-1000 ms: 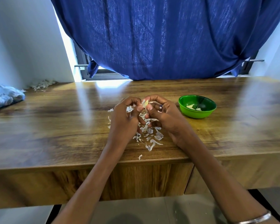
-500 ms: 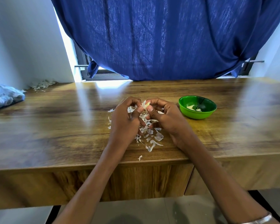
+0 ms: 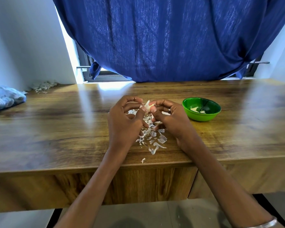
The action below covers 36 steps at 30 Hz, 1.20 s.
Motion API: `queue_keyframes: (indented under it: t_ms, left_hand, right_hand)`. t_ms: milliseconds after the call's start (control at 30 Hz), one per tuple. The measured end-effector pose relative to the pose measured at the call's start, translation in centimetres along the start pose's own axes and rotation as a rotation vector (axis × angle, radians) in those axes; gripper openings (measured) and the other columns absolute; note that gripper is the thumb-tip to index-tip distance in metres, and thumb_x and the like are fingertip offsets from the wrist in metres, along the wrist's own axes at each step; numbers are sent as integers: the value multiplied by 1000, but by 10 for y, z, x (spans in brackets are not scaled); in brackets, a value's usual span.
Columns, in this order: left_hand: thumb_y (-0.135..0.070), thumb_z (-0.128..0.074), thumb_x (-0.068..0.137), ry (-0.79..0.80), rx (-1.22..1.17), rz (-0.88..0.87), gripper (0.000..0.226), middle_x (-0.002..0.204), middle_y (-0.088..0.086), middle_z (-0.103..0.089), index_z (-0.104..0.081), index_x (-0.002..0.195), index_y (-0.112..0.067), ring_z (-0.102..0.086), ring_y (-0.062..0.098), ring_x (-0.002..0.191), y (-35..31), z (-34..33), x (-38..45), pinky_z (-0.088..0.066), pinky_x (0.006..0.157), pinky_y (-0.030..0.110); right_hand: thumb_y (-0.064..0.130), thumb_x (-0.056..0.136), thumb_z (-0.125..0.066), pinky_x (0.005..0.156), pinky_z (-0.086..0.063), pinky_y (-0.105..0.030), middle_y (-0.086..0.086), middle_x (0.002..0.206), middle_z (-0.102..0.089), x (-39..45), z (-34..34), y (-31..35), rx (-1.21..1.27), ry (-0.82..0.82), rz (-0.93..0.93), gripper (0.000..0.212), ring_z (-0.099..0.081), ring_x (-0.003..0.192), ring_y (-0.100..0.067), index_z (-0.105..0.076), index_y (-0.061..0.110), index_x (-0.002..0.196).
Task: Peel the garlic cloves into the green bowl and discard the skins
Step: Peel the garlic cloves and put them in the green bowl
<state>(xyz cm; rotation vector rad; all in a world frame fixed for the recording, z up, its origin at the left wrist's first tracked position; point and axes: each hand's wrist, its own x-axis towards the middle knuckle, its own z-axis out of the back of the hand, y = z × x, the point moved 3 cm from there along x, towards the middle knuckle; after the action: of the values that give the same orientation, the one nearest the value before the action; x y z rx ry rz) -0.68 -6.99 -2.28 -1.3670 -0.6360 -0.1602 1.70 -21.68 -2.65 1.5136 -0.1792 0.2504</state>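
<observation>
Several peeled cloves (image 3: 198,110) lie in the green bowl (image 3: 202,116); both hands, left (image 3: 125,122) and right (image 3: 169,119), pinch one garlic clove (image 3: 148,106).

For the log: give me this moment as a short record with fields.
left hand: pinches the clove
right hand: pinches the clove
clove: held above the table between both hands, skin partly on
bowl: right of the hands, a few peeled cloves inside
skins: scattered on the table under the hands
cloth: far left
</observation>
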Motion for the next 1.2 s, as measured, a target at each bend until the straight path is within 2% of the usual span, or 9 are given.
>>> queue_keyframes:
  t_ms: [233, 333, 467, 700, 833, 933, 1000, 1100, 1200]
  left_hand:
    - [-15, -79, 88, -18, -28, 22, 12, 85, -3, -77, -70, 95, -14, -68, 22, 47, -2, 2, -1, -54, 38, 48]
    - [-13, -83, 84, -18, -35, 20, 18, 86, -2, -78, -70, 97, -13, -68, 23, 47, -1, 4, 0, -54, 38, 43]
    - [-10, -84, 81, -36, -39, 5, 21, 86, -1, -77, -67, 94, -12, -65, 20, 44, -1, 6, 1, -47, 38, 27]
    - [-13, -79, 86, 1, -57, 15, 25, 94, 4, -73, -55, 87, -21, -55, 12, 39, 7, 2, 5, -43, 36, 27]
    - [-12, -78, 87, -10, -28, -18, 34, 95, 4, -73, -50, 80, -30, -56, 13, 57, 9, 2, 8, -42, 48, 27]
    - [-6, -76, 87, -13, 2, -57, 37, 89, 0, -70, -49, 79, -30, -64, 14, 77, 11, 1, 9, -54, 62, 42]
    - [-2, -73, 88, -7, 11, -75, 36, 84, -4, -67, -49, 79, -27, -64, 8, 86, 11, 1, 8, -57, 75, 46]
    - [0, -71, 88, 6, 17, -77, 34, 85, -1, -66, -50, 79, -25, -65, 8, 88, 11, 0, 8, -56, 75, 42]
    - [0, -71, 88, 7, 0, -69, 31, 87, 2, -69, -53, 80, -24, -65, 12, 83, 12, 0, 8, -52, 69, 33]
  right_hand:
    - [13, 91, -72, 56, -59, -30, 5, 85, -78, -1, 3, 2, -122, -87, 101, 14, -70, 66, -9, -74, 26, 97]
    - [12, 92, -71, 54, -58, -27, 6, 87, -77, -2, 3, 4, -146, -71, 106, 14, -70, 65, -8, -74, 25, 98]
    - [15, 93, -70, 55, -56, -25, 7, 90, -76, -2, 3, 3, -148, -58, 97, 14, -69, 65, -7, -75, 20, 105]
    - [17, 93, -71, 57, -58, -26, 9, 86, -76, -3, -1, 5, -143, 10, 111, 18, -72, 71, -7, -72, 34, 101]
    - [18, 93, -71, 55, -57, -26, 9, 85, -77, -5, -2, 8, -128, 34, 140, 17, -72, 70, -9, -72, 34, 96]
    - [15, 94, -70, 54, -58, -28, 2, 89, -77, -5, -4, 7, -130, 41, 146, 10, -73, 73, -13, -73, 24, 97]
    - [15, 94, -69, 54, -59, -31, -2, 95, -76, -4, -5, 6, -121, 53, 145, 5, -75, 77, -15, -72, 16, 98]
    - [13, 95, -68, 57, -61, -34, -6, 94, -77, -3, -5, 5, -92, 66, 122, 6, -76, 79, -16, -72, 13, 99]
    - [11, 95, -67, 57, -60, -32, -9, 90, -77, -3, -5, 4, -65, 67, 103, 8, -75, 78, -15, -72, 10, 102]
